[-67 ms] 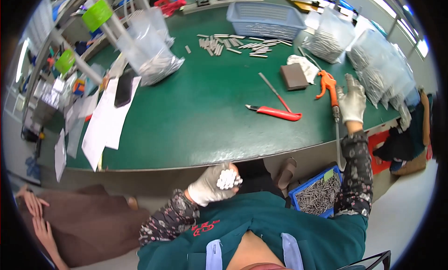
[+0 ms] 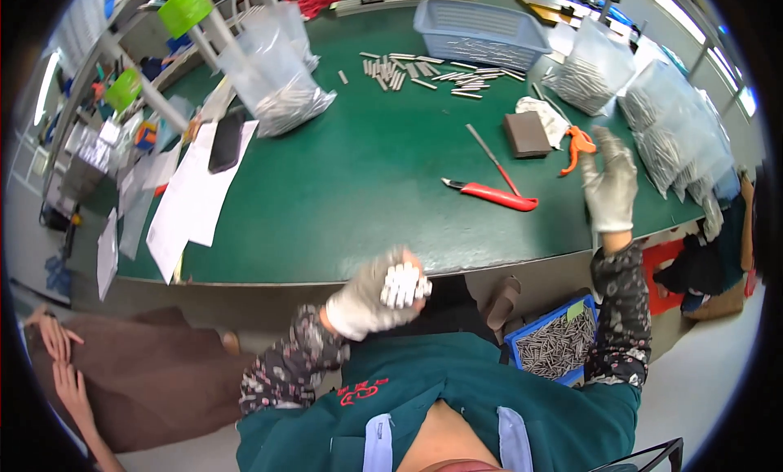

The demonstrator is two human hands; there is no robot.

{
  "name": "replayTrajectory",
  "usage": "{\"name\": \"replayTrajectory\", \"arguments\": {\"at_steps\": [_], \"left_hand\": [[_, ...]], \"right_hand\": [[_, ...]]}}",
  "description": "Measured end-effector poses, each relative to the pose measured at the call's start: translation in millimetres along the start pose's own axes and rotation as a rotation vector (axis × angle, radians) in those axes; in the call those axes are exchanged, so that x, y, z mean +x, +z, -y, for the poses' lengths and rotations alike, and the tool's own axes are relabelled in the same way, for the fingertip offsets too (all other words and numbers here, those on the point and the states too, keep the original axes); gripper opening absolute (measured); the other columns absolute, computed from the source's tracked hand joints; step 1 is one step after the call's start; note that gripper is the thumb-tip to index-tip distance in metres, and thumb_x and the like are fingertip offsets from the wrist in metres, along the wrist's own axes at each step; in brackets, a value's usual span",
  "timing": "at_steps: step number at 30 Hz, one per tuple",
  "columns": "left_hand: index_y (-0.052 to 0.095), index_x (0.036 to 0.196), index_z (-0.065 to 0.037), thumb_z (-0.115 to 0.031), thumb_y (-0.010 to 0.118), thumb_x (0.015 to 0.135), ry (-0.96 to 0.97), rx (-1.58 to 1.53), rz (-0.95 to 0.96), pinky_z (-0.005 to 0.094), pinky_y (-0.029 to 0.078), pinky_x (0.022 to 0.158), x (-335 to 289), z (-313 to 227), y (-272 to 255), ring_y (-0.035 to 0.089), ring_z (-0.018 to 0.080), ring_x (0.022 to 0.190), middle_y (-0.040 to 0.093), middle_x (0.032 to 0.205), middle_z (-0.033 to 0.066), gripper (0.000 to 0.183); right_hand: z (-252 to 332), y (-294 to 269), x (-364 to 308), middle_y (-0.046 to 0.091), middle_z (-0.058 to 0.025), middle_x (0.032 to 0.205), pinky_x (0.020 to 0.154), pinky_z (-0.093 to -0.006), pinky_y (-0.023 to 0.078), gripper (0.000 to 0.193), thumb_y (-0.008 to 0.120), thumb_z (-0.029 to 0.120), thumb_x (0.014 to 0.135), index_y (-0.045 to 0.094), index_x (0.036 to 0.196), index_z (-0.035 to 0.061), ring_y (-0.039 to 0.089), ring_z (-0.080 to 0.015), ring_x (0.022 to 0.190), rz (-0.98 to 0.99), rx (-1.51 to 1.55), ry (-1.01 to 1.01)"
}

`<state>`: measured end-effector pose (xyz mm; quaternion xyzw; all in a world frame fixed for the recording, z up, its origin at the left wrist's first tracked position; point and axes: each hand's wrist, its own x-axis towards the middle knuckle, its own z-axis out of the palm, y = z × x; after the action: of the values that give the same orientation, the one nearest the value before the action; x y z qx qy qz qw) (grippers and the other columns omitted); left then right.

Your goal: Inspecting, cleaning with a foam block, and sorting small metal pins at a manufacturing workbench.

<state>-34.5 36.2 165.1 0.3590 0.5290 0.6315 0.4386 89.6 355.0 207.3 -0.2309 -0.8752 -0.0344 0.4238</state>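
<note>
I list one rod bundle (image 2: 401, 286) clasped in left grip (image 2: 367, 299), right grip (image 2: 612, 187) unclosed at the air gun (image 2: 577, 148), loose rods (image 2: 466, 95) ungathered beyond.

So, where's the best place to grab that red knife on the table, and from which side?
I'd probably take the knife by the right half of its red handle, bringing the right hand in from the near right. It lies flat, its pointed tip facing left, away from that approach, while a slim red-handled tool crowds the handle's far edge.
</note>
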Motion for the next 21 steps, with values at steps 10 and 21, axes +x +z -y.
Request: {"name": "replayTrajectory", "arguments": {"at_steps": [10,21], "left_hand": [[0.047,0.104,-0.009,0.001,0.078,0.061,0.197,0.205,-0.281,0.0246,0.045,0.084,79,32,-61,0.053,0.0099,0.091,0.053,0.095,-0.0017,0.053],[0.048,0.104,-0.006,-0.011,0.081,0.056,0.179,0.365,-0.308,0.0265,0.046,0.082,77,29,-72,0.056,0.0141,0.09,0.058,0.097,0.0049,0.059]], "right_hand": [[171,88,-43,0.062,-0.0138,0.083,0.069,-0.0307,0.05,0.051,0.068,0.037,0.074,0.052,0.108,0.0034,0.063,-0.0244,0.075,0.529,1.081,0.097],[170,102,-46,0.061,-0.0067,0.086,0.069,-0.0227,0.047,0.048,0.074,0.023,0.071,0.053,0.109,0.0027,0.055,-0.0103,0.071,0.634,1.234,0.203]]}}
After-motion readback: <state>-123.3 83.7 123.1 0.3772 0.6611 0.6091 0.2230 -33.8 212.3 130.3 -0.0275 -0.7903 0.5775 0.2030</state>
